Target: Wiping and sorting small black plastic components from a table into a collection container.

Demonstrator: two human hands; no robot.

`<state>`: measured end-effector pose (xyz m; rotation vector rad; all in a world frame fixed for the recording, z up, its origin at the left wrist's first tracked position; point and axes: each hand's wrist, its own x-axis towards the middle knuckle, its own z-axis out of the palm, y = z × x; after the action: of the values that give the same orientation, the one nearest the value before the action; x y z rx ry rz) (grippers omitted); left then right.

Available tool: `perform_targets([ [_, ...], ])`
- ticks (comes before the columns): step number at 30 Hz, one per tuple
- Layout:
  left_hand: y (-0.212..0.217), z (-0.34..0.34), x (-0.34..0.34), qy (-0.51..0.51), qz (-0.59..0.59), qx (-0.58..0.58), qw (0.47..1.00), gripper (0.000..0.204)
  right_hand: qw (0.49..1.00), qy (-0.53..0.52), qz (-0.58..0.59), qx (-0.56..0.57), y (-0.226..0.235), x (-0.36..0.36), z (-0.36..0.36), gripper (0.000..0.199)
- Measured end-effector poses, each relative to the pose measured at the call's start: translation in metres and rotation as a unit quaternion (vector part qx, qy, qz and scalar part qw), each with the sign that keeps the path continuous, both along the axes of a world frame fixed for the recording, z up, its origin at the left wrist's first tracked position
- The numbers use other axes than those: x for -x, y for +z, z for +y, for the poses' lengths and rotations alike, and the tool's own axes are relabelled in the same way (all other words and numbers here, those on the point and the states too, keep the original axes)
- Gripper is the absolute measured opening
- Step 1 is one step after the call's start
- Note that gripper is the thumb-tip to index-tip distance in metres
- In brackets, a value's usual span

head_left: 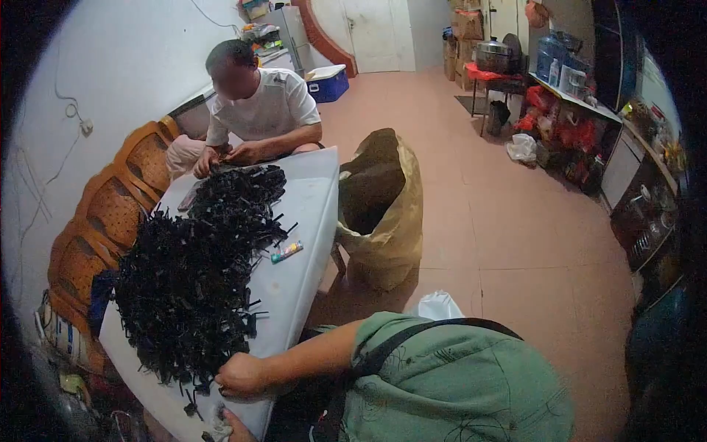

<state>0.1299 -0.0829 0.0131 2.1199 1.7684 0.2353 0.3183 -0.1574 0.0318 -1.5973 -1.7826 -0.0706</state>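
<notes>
A large heap of small black plastic parts [195,280] covers most of the white worktop [302,250], running from its near end up toward the far end. The person's left hand [239,376] rests at the near edge of the heap, knuckles up and fingers curled down among the outermost pieces; whether it actually grips any of them cannot be told. The right hand [237,425] shows only partly at the lower edge of the view, just below the left hand and close to a few stray black pieces [193,407] lying loose on the worktop; too little of it is visible to tell whether it is open or closed. So the heap lies directly ahead of and to the left of both hands, touching the left one.

On the bare strip of worktop to the right of the heap lies a small multicoloured tube-like object [286,251], well apart from both hands. At the far end of the worktop a second person in a white shirt [261,110] sits bent over the pile, with both of that person's hands [224,157] together at its far edge.

Orange wooden chairs [121,199] stand along the left side of the worktop against the wall. On the floor to the right of the worktop stands an open brown sack [383,206], dark inside, and a white plastic bag [440,304] lies near the wearer's green-clad shoulder [456,383].
</notes>
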Motion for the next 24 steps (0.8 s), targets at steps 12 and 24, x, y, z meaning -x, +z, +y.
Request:
perform_targets([
  [12,0.026,-0.028,-0.024,0.041,-0.148,0.036,0.987,0.061,0.998,0.046,0.037,0.023,0.007,-0.002,-0.005,0.026],
  [24,-0.003,0.005,-0.049,-0.063,-0.341,0.051,0.937,0.048,0.966,0.131,0.217,-0.049,-0.003,-0.009,0.008,0.029],
])
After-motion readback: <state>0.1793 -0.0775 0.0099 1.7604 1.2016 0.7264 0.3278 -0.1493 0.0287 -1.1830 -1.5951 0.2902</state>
